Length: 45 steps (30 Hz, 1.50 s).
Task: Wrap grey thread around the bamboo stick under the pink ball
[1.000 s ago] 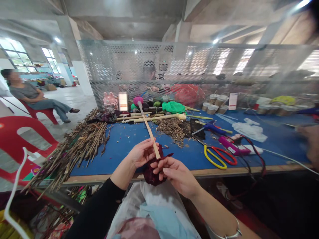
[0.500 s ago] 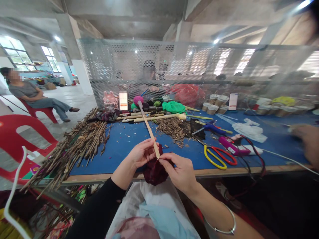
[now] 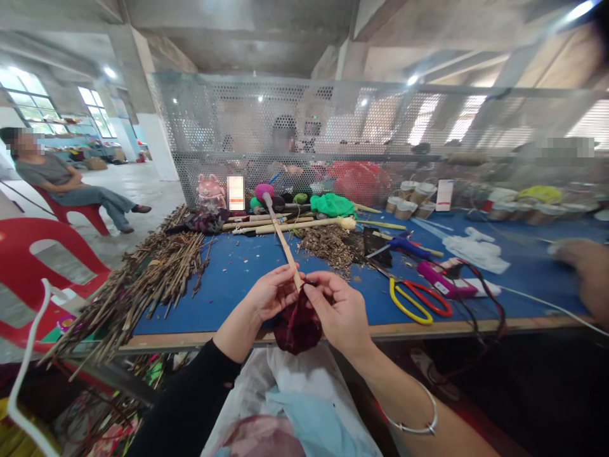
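Observation:
A long pale wooden stick (image 3: 286, 247) with a magenta ball-shaped head (image 3: 264, 190) at its far end points away from me across the table. My left hand (image 3: 272, 294) is closed around the stick close to its near end. With thumb and fingers, my right hand (image 3: 339, 312) pinches dark maroon fabric (image 3: 299, 325) against that near end. The fabric hangs bunched below both hands, over the table's front edge. Some of my fingertips are hidden behind the stick and the cloth.
Thin dry twigs (image 3: 162, 273) are piled at left. Wood shavings (image 3: 328, 249) lie beyond my hands. To the right are scissors (image 3: 412, 301) with yellow and red handles, a magenta tool (image 3: 445, 279) and cables. A perforated metal screen (image 3: 323, 120) stands behind. A co-worker's hand (image 3: 585, 270) shows at far right.
My right hand has closed into a pinch and moved up to the stick's near end, drawing maroon fabric over it. My left hand has stayed in place on the stick.

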{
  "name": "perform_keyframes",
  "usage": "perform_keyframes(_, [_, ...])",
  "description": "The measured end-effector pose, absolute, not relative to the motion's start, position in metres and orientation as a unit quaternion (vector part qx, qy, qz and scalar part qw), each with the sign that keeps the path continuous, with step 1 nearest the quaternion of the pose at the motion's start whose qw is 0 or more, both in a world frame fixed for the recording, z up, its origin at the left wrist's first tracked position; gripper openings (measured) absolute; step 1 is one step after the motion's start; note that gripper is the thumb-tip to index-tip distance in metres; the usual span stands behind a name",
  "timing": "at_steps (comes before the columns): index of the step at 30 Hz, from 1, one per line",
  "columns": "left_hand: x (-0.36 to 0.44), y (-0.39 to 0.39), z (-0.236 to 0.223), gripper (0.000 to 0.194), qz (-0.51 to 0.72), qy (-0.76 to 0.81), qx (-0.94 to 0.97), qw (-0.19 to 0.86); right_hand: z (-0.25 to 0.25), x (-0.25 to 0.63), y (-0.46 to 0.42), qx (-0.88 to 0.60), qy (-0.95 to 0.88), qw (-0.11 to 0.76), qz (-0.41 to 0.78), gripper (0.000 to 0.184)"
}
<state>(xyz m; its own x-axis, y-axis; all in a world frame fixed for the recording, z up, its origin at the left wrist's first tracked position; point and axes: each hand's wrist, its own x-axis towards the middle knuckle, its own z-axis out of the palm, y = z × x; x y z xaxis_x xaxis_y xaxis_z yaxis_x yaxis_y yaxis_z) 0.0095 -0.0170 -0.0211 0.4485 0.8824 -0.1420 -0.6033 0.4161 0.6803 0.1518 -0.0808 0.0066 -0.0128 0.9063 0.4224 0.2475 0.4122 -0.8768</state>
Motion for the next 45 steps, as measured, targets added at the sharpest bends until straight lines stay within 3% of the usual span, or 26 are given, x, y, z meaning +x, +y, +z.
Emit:
perform_keyframes(2, [0.009, -0.017, -0.022, 0.018, 0.462, 0.25, 0.279, 0.804, 0.004, 0.153, -0.084, -0.437, -0.626, 0.546, 0.346, 0.032])
perform_keyframes(4, [0.009, -0.017, -0.02, 0.016, 0.465, 0.253, 0.278, 0.802, -0.003, 0.154, -0.088, -0.425, -0.617, 0.562, 0.351, 0.033])
perform_keyframes(9, [0.011, -0.02, -0.015, 0.012, 0.472, 0.258, 0.27, 0.799, -0.021, 0.157, -0.094, -0.412, -0.691, 0.58, 0.128, 0.005])
perform_keyframes(14, [0.012, -0.021, -0.014, 0.012, 0.477, 0.259, 0.272, 0.794, -0.024, 0.15, -0.086, -0.367, -0.744, 0.558, 0.003, 0.013])
perform_keyframes(21, [0.016, -0.024, -0.009, 0.011, 0.478, 0.286, 0.275, 0.784, -0.031, 0.139, -0.077, -0.393, -0.716, 0.575, -0.045, 0.022])
perform_keyframes(29, [0.017, -0.024, -0.008, 0.007, 0.475, 0.293, 0.275, 0.783, -0.039, 0.138, -0.069, -0.401, -0.724, 0.561, -0.026, 0.018])
perform_keyframes(30, [0.016, -0.024, -0.007, 0.007, 0.475, 0.292, 0.276, 0.783, -0.04, 0.142, -0.071, -0.392, -0.734, 0.554, -0.023, 0.02])
perform_keyframes(33, [0.012, -0.022, -0.005, 0.01, 0.478, 0.296, 0.278, 0.779, -0.042, 0.153, -0.083, -0.371, -0.713, 0.595, -0.013, 0.048])
perform_keyframes(35, [0.01, -0.021, -0.005, 0.012, 0.477, 0.298, 0.28, 0.778, -0.042, 0.156, -0.095, -0.387, -0.654, 0.648, 0.054, 0.038])
perform_keyframes(37, [0.008, -0.02, -0.007, 0.013, 0.475, 0.299, 0.282, 0.778, -0.038, 0.155, -0.105, -0.432, -0.591, 0.638, 0.238, 0.019])
perform_keyframes(39, [0.007, -0.019, -0.009, 0.016, 0.473, 0.302, 0.285, 0.777, -0.03, 0.15, -0.11, -0.455, -0.517, 0.541, 0.483, 0.031])
perform_keyframes(41, [0.006, -0.017, -0.012, 0.019, 0.474, 0.304, 0.288, 0.775, -0.02, 0.146, -0.109, -0.431, -0.437, 0.44, 0.656, 0.042])
perform_keyframes(45, [0.004, -0.017, -0.013, 0.02, 0.469, 0.306, 0.295, 0.774, -0.004, 0.146, -0.095, -0.392, -0.367, 0.412, 0.736, 0.042])
